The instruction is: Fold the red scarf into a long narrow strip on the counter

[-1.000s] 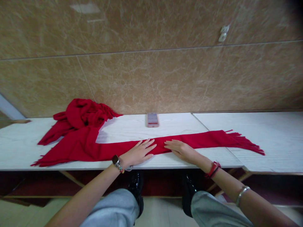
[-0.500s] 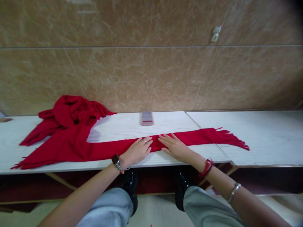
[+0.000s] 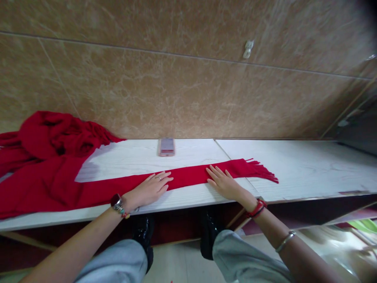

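A long red scarf lies folded into a narrow flat strip along the white shelf top. Its fringed end points right, while its left part widens and runs into a crumpled red heap of cloth near the wall. My left hand rests flat on the middle of the strip, fingers stretched out toward the right. Farther right, my right hand lies on the strip too, fingers spread, not far from the fringe. A bare stretch of scarf shows between the two hands.
A phone lies behind the scarf, close to the tiled wall. A small white figure is fixed on the wall. Open compartments are below the shelf's front edge, and a dark object stands at the far right.
My hands are farther apart; the right one has slid along the scarf toward the fringe. The view has turned to the right, so the heap sits nearer the left edge.
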{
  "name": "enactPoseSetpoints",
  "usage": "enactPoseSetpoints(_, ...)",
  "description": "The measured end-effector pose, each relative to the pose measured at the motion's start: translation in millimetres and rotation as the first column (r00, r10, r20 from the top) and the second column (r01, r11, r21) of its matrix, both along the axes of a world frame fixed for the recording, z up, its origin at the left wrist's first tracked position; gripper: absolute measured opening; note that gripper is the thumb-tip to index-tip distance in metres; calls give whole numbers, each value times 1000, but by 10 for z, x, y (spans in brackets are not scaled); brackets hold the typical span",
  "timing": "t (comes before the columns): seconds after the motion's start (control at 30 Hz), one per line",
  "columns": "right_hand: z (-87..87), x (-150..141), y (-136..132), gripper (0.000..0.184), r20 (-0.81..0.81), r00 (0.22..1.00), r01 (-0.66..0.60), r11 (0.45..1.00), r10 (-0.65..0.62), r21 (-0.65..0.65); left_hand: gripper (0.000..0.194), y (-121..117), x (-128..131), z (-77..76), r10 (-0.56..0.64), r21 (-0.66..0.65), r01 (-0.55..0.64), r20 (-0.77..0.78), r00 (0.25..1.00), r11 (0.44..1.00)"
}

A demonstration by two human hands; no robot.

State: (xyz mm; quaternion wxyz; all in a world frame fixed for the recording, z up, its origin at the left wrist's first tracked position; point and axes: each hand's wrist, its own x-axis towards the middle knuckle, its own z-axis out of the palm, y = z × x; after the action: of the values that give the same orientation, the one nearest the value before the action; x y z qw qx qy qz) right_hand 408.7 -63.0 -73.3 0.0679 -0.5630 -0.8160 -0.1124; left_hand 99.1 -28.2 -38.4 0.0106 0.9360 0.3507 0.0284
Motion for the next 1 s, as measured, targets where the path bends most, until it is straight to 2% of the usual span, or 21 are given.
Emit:
enactPoseSetpoints(0.1, 3, 113, 35, 43, -30, 999, 41, 999, -41, 16, 37, -44, 224, 45, 31, 113, -41, 86, 996, 993)
enactPoseSetpoints(0.2, 67, 48, 96, 46, -102, 988, 114, 993, -112, 13, 39, -91, 515, 75, -10, 159, -9, 118, 993, 987)
enactPoseSetpoints(0.27, 107, -38, 138, 47, -124, 985, 117, 993, -117, -7, 41, -106, 687, 69, -42, 124, 28, 111, 993, 992)
enactPoseSetpoints(0.4, 108, -130, 186, 46, -104, 990, 85, 994, -92, -73, 46, -86, 872, 15, -79, -40, 81, 49, 996, 996)
enactPoseSetpoints(0.57, 63, -53, 167, 47, -62, 992, 103, 994, -106, -47, 49, -45, 800, 24, -46, -212, 34, -48, 998, 977)
enactPoseSetpoints(0.7, 21, 105, 149, 47, -16, 987, 157, 987, -157, -31, 48, -82, 628, 74, -12, -262, -8, -74, 997, 965)
enactPoseSetpoints(0.87, -27, 266, 194, 46, 56, 977, 208, 978, -208, 5, 51, -182, 524, 121, 27, -225, -43, -73, 997, 973)
enactPoseSetpoints(1.0, 10, 313, 233, 48, 55, 950, 301, 949, -307, 95, 54, -182, 636, 126, 64, -96, -65, -17, 998, 993)
